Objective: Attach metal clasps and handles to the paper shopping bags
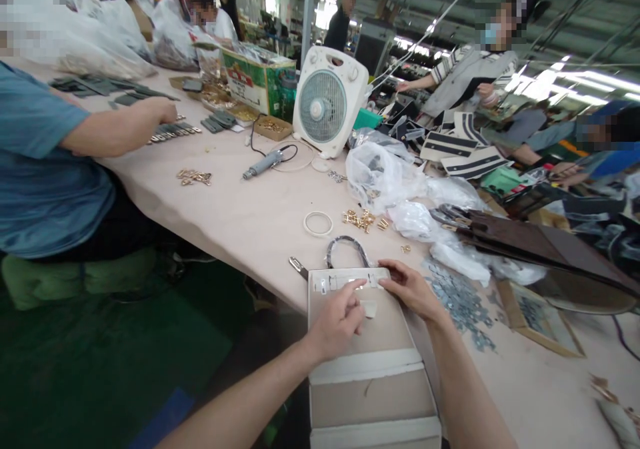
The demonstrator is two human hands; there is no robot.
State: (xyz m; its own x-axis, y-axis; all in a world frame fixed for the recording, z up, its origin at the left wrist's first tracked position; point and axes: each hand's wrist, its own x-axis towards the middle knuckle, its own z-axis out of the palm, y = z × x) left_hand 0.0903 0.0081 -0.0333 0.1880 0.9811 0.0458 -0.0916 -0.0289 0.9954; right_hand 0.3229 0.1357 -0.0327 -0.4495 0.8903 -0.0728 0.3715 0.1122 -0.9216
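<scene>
Beige panel [367, 396], one: lies beneath both hands at edge of desk [235, 216], far end under our fingers, near end toward us. Left grip [345, 319]: above panel's face, forefinger extended toward row of small slots, other fingers curled; whether pinching anything, we cannot tell. Right grip [407, 289]: pinching far right corner, thumb on face. Dark looped handle [345, 238]: just beyond far edge. White ring [305, 224], gold fittings [359, 220]: farther out. Grey metal pieces [460, 302]: right of right grip.
</scene>
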